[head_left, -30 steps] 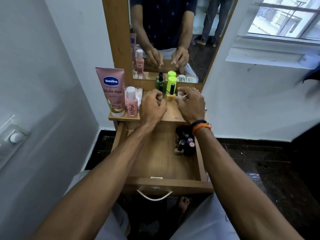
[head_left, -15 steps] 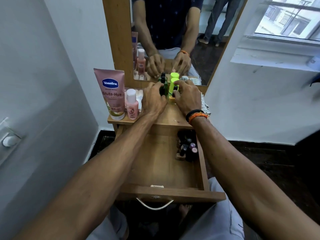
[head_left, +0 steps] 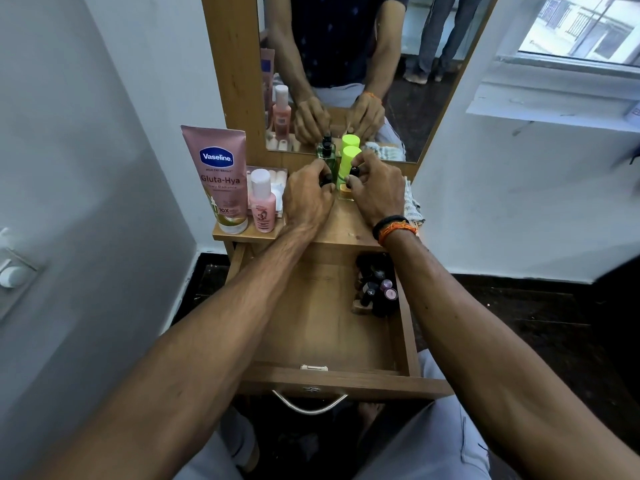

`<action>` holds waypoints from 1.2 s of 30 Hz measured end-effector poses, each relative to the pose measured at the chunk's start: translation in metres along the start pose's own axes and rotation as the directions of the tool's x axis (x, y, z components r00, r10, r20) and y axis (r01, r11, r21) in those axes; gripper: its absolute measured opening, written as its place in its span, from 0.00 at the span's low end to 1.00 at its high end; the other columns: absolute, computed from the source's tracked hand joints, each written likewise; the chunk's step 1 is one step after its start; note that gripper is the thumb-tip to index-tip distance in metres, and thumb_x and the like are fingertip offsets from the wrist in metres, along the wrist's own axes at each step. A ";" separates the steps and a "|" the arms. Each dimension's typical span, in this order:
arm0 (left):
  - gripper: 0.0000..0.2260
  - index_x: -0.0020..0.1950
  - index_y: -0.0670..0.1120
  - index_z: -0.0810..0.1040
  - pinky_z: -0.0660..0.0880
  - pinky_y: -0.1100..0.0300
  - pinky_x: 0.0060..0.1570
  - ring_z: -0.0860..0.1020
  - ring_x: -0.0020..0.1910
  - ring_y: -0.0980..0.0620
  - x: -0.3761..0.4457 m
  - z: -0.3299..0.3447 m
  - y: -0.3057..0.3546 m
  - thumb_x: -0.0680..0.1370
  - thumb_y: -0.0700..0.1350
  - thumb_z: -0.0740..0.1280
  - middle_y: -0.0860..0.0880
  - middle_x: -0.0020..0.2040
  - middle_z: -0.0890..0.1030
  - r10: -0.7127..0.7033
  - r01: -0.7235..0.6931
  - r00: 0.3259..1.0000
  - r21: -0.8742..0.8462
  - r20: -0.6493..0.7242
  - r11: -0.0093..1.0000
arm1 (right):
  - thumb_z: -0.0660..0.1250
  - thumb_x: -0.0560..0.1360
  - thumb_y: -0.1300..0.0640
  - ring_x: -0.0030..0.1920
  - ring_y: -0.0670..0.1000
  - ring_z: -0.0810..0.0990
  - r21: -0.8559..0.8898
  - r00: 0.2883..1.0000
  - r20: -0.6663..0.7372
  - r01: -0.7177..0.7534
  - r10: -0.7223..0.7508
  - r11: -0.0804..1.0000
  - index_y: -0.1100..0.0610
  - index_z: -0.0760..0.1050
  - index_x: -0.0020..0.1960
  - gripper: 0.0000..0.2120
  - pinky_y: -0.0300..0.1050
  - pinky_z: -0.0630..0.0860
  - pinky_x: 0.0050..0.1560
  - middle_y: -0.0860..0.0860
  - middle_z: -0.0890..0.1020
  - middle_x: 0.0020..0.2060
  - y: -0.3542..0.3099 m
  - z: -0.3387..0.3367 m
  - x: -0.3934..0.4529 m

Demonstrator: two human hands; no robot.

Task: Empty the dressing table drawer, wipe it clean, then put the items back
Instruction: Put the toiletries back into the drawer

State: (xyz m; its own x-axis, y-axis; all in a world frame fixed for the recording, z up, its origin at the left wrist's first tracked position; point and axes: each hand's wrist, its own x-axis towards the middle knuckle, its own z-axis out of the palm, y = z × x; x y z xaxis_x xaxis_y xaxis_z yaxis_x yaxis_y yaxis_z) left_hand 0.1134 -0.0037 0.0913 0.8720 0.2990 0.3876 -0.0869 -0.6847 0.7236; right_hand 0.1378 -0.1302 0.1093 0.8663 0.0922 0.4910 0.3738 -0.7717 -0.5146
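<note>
The wooden drawer [head_left: 311,327] is pulled out, its floor mostly bare. Several dark nail polish bottles [head_left: 377,292] stand in its back right corner. On the tabletop [head_left: 346,226] both hands work near the mirror. My left hand [head_left: 306,197] curls its fingers round a small dark-capped item [head_left: 324,181], mostly hidden, next to a dark green pump bottle [head_left: 328,157]. My right hand [head_left: 375,188] pinches the black cap of a small yellow nail polish bottle [head_left: 346,192], which stands before a neon green bottle [head_left: 349,161].
A pink Vaseline tube [head_left: 221,178], a small pink bottle [head_left: 263,202] and a clear box of cotton pads [head_left: 278,183] stand at the tabletop's left. A striped cloth [head_left: 412,204] lies at its right edge. White walls close in on both sides. The drawer handle [head_left: 308,405] is above my lap.
Both hands have reached farther back on the tabletop to the bottles by the mirror. My right hand has taken the yellow bottle's cap. The camera has leaned in.
</note>
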 end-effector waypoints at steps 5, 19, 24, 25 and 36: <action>0.07 0.52 0.43 0.82 0.79 0.49 0.47 0.81 0.49 0.48 -0.010 -0.005 -0.002 0.74 0.39 0.72 0.48 0.48 0.85 0.022 -0.022 1.000 -0.021 0.003 1.000 | 0.74 0.73 0.58 0.44 0.51 0.83 0.061 0.998 -0.007 -0.061 0.061 0.996 0.56 0.78 0.53 0.10 0.51 0.81 0.49 0.51 0.85 0.44 0.003 -0.006 -0.008; 0.07 0.49 0.46 0.83 0.81 0.62 0.41 0.79 0.38 0.60 -0.069 -0.033 0.005 0.72 0.42 0.76 0.58 0.39 0.80 0.159 -0.157 0.987 -0.130 0.005 0.979 | 0.79 0.69 0.57 0.41 0.43 0.84 0.290 0.979 -0.099 -0.146 0.181 0.946 0.55 0.80 0.47 0.10 0.41 0.83 0.47 0.46 0.84 0.40 0.010 -0.062 -0.092; 0.07 0.49 0.45 0.84 0.79 0.68 0.39 0.80 0.37 0.58 -0.100 -0.035 0.003 0.72 0.42 0.77 0.54 0.38 0.82 0.165 -0.147 0.979 -0.151 0.120 0.978 | 0.79 0.70 0.58 0.41 0.42 0.83 0.284 0.977 -0.061 -0.179 0.204 0.942 0.57 0.81 0.49 0.11 0.38 0.82 0.47 0.47 0.84 0.41 0.017 -0.076 -0.135; 0.07 0.49 0.45 0.84 0.79 0.68 0.39 0.80 0.37 0.58 -0.106 -0.035 0.002 0.72 0.42 0.77 0.54 0.38 0.82 0.162 -0.140 0.976 -0.151 0.145 0.979 | 0.78 0.70 0.57 0.41 0.43 0.83 0.274 0.977 -0.052 -0.186 0.208 0.944 0.56 0.81 0.49 0.11 0.38 0.83 0.47 0.47 0.84 0.41 0.018 -0.078 -0.141; 0.08 0.47 0.51 0.83 0.79 0.61 0.37 0.80 0.36 0.62 -0.141 -0.016 -0.010 0.70 0.48 0.78 0.57 0.36 0.82 0.103 -0.095 0.892 -0.039 0.441 0.995 | 0.79 0.69 0.56 0.42 0.43 0.84 0.077 0.956 0.166 -0.257 0.242 0.963 0.52 0.81 0.46 0.09 0.47 0.84 0.46 0.44 0.85 0.40 0.038 -0.073 -0.184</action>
State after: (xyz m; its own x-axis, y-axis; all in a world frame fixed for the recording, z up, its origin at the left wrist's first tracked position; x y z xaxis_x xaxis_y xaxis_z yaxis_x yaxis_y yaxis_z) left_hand -0.0165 -0.0288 0.0385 0.9810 -0.0965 0.1684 -0.1883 -0.6839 0.7048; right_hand -0.0317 -0.2224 0.0502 0.9736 0.0057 0.2281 0.1625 -0.7189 -0.6759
